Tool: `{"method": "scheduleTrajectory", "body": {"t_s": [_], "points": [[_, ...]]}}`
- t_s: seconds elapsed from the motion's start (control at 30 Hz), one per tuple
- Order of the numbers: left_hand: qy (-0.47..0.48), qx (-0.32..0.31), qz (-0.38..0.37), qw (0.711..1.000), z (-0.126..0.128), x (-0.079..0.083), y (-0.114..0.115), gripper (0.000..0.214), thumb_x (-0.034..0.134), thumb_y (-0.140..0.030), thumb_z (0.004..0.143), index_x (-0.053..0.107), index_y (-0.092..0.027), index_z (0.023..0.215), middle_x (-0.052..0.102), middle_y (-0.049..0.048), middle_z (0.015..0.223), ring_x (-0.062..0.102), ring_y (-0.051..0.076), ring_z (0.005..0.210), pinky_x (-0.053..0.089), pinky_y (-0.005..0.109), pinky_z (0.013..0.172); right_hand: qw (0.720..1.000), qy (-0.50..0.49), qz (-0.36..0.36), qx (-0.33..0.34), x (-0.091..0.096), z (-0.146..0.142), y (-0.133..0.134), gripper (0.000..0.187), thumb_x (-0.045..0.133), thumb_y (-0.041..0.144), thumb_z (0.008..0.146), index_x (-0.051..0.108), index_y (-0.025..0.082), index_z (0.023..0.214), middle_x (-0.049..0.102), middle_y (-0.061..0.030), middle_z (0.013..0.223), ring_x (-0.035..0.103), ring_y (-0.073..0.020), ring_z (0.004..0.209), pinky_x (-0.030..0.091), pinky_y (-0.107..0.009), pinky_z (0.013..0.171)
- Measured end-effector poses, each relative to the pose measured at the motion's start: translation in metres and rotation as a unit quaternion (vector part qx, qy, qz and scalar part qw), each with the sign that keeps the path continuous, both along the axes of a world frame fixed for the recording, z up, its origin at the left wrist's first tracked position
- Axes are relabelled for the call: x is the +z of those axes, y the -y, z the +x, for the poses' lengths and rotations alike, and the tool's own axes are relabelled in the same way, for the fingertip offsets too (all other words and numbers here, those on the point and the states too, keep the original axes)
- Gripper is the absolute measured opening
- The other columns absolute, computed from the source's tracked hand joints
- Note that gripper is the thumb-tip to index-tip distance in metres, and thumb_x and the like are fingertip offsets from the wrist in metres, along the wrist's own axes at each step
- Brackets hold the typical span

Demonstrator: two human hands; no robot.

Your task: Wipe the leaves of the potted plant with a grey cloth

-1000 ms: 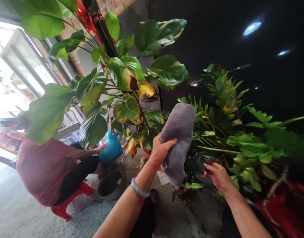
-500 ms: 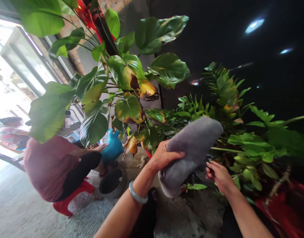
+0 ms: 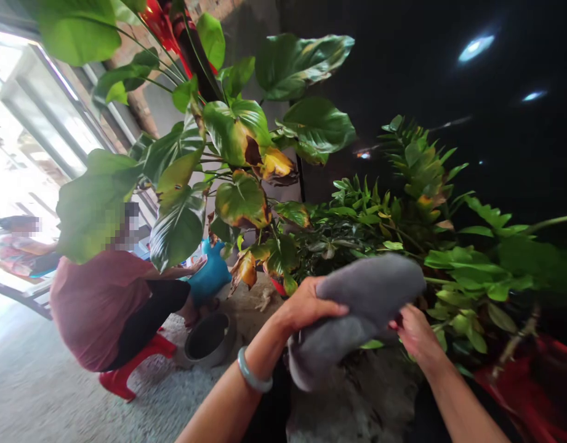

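My left hand (image 3: 311, 307) is closed on a grey, soft fabric piece (image 3: 373, 289) shaped somewhat like a slipper, its thumb lying over the near side. A light-coloured bangle (image 3: 254, 372) circles the left wrist. At the far right end of the grey piece, my right hand (image 3: 415, 332) has its fingers bent together. Those fingertips are partly behind the fabric, so what they pinch is hidden. The grey piece hangs tilted in the air between both hands, above the dark floor.
Large potted foliage (image 3: 241, 200) rises ahead, with lower green plants (image 3: 477, 271) on the right beside a red container (image 3: 537, 381). A person in a pink shirt (image 3: 98, 307) sits on a red stool (image 3: 121, 372) at left, near a grey bucket (image 3: 210, 338) and a blue object (image 3: 209, 277).
The grey piece has moved slightly down and turned flatter, its right end now covering part of my right fingertips. A small dark item seen earlier at those fingertips is now hidden.
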State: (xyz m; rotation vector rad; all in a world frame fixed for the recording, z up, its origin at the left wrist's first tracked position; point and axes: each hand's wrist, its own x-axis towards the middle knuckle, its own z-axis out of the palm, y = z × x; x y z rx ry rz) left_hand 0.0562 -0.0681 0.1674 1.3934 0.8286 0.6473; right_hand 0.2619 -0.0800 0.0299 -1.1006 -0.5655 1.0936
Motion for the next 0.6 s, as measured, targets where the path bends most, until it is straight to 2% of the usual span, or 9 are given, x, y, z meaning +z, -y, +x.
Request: {"method": "scheduleTrajectory", "body": {"t_s": [0.07, 0.1, 0.17, 0.27, 0.33, 0.4, 0.47, 0.53, 0.6], "points": [[0.056, 0.069, 0.022, 0.996, 0.011, 0.007, -0.014, 0.026, 0.074, -0.025, 0.053, 0.068, -0.017, 0.078, 0.065, -0.0009, 0.069, 0.055, 0.013, 0.061, 0.047, 0.026, 0.063, 1.0, -0.023, -0.007, -0.012, 0.004, -0.004, 0.0, 0.033, 0.074, 0.042, 0.049, 0.047, 0.023, 0.052, 0.047, 0.0083, 0.037, 0.037, -0.0077, 0.03, 0.041, -0.024, 0.034], [0.066, 0.094, 0.028, 0.993, 0.016, 0.003, -0.019, 0.027, 0.073, -0.024, 0.054, 0.068, -0.017, 0.079, 0.065, -0.0007, 0.07, 0.056, 0.013, 0.061, 0.047, 0.026, 0.063, 0.999, -0.036, -0.013, -0.019, 0.005, -0.005, -0.001, 0.032, 0.075, 0.041, 0.047, 0.049, 0.023, 0.053, 0.049, 0.008, 0.039, 0.038, -0.0076, 0.031, 0.041, -0.023, 0.034], [0.031, 0.121, 0.038, 0.991, 0.022, -0.017, -0.023, 0.025, 0.07, -0.021, 0.054, 0.069, -0.016, 0.079, 0.064, -0.0007, 0.068, 0.055, 0.014, 0.061, 0.046, 0.026, 0.061, 0.998, -0.051, -0.026, -0.031, 0.006, -0.005, -0.002, 0.031, 0.076, 0.039, 0.045, 0.052, 0.022, 0.056, 0.053, 0.0065, 0.042, 0.044, -0.0088, 0.033, 0.041, -0.023, 0.034], [-0.103, 0.091, 0.05, 0.989, 0.014, -0.055, -0.011, 0.015, 0.067, -0.015, 0.052, 0.068, -0.015, 0.067, 0.061, -0.0012, 0.06, 0.052, 0.014, 0.059, 0.043, 0.026, 0.057, 0.996, -0.061, -0.051, -0.043, 0.005, -0.002, -0.003, 0.027, 0.076, 0.036, 0.045, 0.059, 0.02, 0.059, 0.06, 0.0027, 0.048, 0.053, -0.0116, 0.038, 0.043, -0.023, 0.035], [-0.145, 0.04, 0.019, 0.988, 0.001, -0.065, 0.003, 0.011, 0.067, -0.014, 0.051, 0.067, -0.016, 0.062, 0.059, -0.002, 0.057, 0.052, 0.014, 0.057, 0.041, 0.026, 0.056, 0.995, -0.063, -0.062, -0.042, 0.003, -0.001, -0.003, 0.025, 0.076, 0.033, 0.045, 0.062, 0.019, 0.06, 0.063, 0.001, 0.05, 0.055, -0.0125, 0.039, 0.043, -0.023, 0.035], [-0.118, 0.003, -0.023, 0.993, -0.009, -0.055, 0.012, 0.013, 0.069, -0.016, 0.051, 0.068, -0.017, 0.064, 0.061, -0.0025, 0.058, 0.052, 0.013, 0.056, 0.043, 0.026, 0.058, 0.995, -0.065, -0.061, -0.037, 0.003, -0.001, -0.003, 0.023, 0.076, 0.033, 0.046, 0.061, 0.019, 0.057, 0.061, 0.002, 0.047, 0.054, -0.0123, 0.038, 0.041, -0.022, 0.034], [-0.063, 0.008, -0.025, 0.998, -0.012, -0.031, 0.011, 0.017, 0.072, -0.018, 0.052, 0.07, -0.018, 0.069, 0.064, -0.0019, 0.061, 0.054, 0.013, 0.057, 0.044, 0.026, 0.06, 0.996, -0.069, -0.055, -0.034, 0.004, -0.002, -0.002, 0.024, 0.076, 0.034, 0.045, 0.058, 0.02, 0.054, 0.058, 0.0039, 0.044, 0.052, -0.0121, 0.037, 0.04, -0.023, 0.034], [0.001, 0.054, 0.015, 0.998, -0.007, -0.006, 0.001, 0.02, 0.073, -0.02, 0.053, 0.07, -0.018, 0.073, 0.065, -0.0009, 0.065, 0.055, 0.013, 0.058, 0.045, 0.025, 0.06, 0.996, -0.071, -0.049, -0.034, 0.006, -0.004, -0.003, 0.026, 0.077, 0.035, 0.044, 0.058, 0.021, 0.053, 0.059, 0.0045, 0.045, 0.052, -0.0122, 0.038, 0.042, -0.024, 0.035], [0.054, 0.115, 0.047, 0.991, 0.003, 0.005, -0.011, 0.02, 0.073, -0.021, 0.055, 0.069, -0.018, 0.075, 0.066, -0.0007, 0.067, 0.056, 0.014, 0.059, 0.045, 0.025, 0.06, 0.996, -0.073, -0.046, -0.036, 0.008, -0.005, -0.003, 0.027, 0.078, 0.036, 0.043, 0.06, 0.021, 0.055, 0.061, 0.0043, 0.048, 0.053, -0.0122, 0.04, 0.043, -0.024, 0.036]]}}
